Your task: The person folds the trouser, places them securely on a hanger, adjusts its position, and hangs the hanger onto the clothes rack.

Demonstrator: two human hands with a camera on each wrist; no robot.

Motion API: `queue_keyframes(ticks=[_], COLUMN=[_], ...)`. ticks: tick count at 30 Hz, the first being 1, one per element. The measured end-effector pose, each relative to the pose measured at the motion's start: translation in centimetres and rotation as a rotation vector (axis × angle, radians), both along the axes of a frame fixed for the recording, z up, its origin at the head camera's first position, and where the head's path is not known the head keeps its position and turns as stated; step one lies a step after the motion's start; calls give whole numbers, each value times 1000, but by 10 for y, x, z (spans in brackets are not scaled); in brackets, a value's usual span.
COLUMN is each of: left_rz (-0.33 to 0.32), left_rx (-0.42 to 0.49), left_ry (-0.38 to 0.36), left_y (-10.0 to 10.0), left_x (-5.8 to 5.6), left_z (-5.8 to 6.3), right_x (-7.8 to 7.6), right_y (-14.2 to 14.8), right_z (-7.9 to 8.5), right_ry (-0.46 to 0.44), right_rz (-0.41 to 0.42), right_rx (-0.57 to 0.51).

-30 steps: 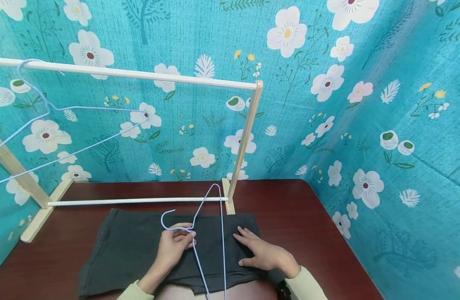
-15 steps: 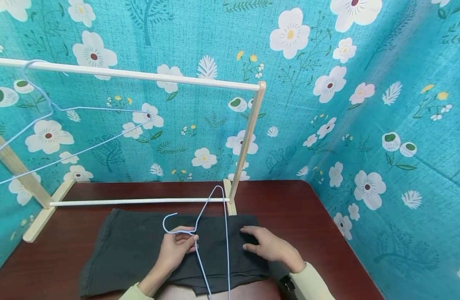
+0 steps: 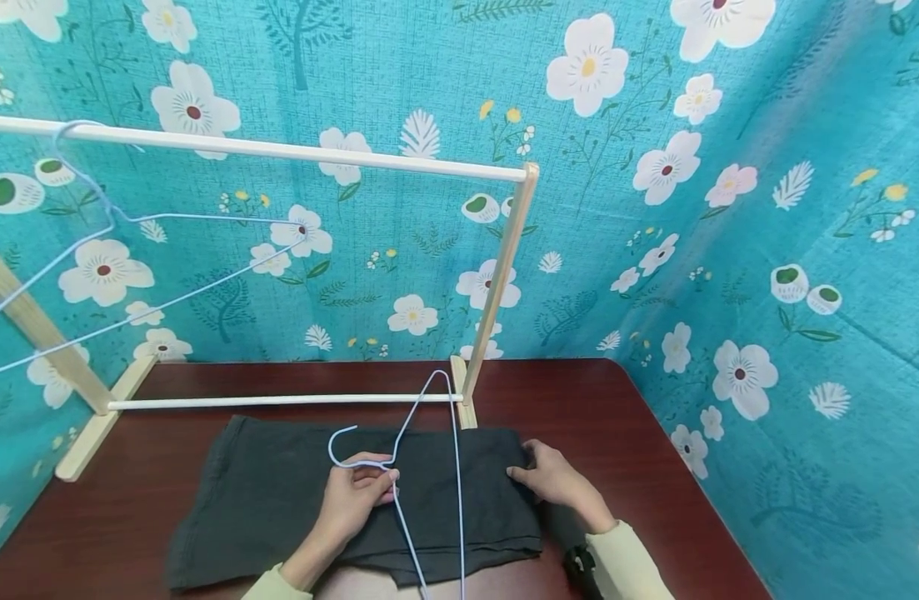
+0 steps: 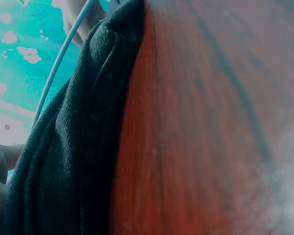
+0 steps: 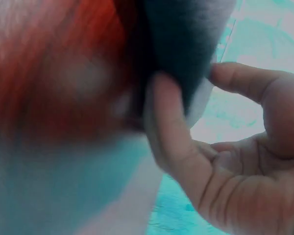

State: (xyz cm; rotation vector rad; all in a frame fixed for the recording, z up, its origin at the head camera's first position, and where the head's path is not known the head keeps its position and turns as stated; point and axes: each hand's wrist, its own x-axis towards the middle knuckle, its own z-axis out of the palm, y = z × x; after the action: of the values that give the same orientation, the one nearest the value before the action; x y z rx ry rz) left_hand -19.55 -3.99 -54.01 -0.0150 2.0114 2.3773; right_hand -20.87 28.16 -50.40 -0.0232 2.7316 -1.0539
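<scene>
A dark grey garment lies folded on the table. My left hand pinches a light blue wire hanger at the neck below its hook, with the hanger turned sideways over the cloth. At the garment's right edge is my right hand, its thumb on the top side. In the right wrist view, thumb and index finger lie on either side of the cloth. The left wrist view shows the layered cloth edge and the hanger's wire.
Behind the garment stands a rack with wooden legs and white bars. A second blue hanger hangs from its top bar at the left. The dark red-brown table meets a teal floral curtain at the back and right.
My right hand has lifted from flat on the garment and moved right to its edge, fingers now bent round it. My left hand keeps its pinch on the hanger.
</scene>
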Motion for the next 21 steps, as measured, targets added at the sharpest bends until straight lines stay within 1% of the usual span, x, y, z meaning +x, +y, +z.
queue_keyframes(ticks=[2,5,8,15,21], left_rz=[-1,5,9,8,10], left_rx=[3,0,-19,-32,-45], left_ry=[-10,-15,-13,-20,-25], left_y=[1,1,2,2,1], left_x=[0,0,1,0,1], left_z=[0,1,2,6,5], right_x=[0,-1,-2,-4,-3], right_y=[4,8,8,-4,-24], right_z=[-2,-1,4,25,34], right_ry=[-39,-50,-52,6,42], right_rz=[-5,15,22,11,17], right_rx=[-65,-110,-148,-233,-306])
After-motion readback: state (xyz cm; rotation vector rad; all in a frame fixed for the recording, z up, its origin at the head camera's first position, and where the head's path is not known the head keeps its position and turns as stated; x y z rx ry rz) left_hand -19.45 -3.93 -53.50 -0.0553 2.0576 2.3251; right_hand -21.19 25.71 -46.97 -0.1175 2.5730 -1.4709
